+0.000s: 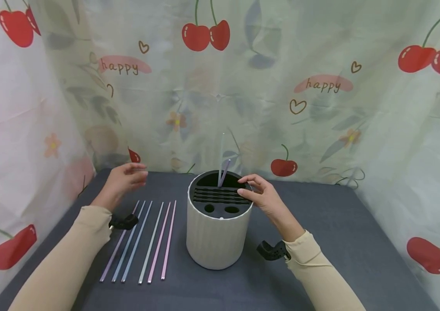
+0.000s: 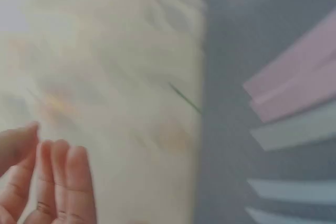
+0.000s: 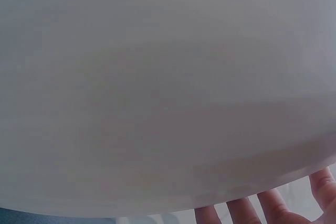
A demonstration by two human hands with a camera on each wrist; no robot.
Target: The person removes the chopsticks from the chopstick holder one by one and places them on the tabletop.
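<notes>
Six sticks point(image 1: 151, 242) lay on the bench point(image 1: 359, 242), nearer the body than the left hand point(image 1: 124, 182) | two other sticks point(image 1: 225, 172) stood in the holder point(image 1: 217, 242) between the hands | left: relaxed, holding nothing | right hand point(image 1: 264, 198): fingers parted, touching the rim

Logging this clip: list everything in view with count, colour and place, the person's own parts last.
holder: 1, off-white, standing on the table
insert: 1, black, in the holder's top
pale stick: 1, whitish, upright in the insert
leaning stick: 1, purple, beside the pale stick
flat purple stick: 1, purple, leftmost in the row left of the holder
blue sticks: 2, blue, next
light stick: 1, pale grey-green, next
pink sticks: 2, pink, nearest the holder
table: 1, dark grey, underneath
curtain: cherry-printed, pale, behind and both sides; panel count unclear
wrist cameras: 2, black, one per wrist
sleeves: 2, beige, both arms
left grip: 1, bare, above the table
right grip: 1, bare, at the holder's rim
</notes>
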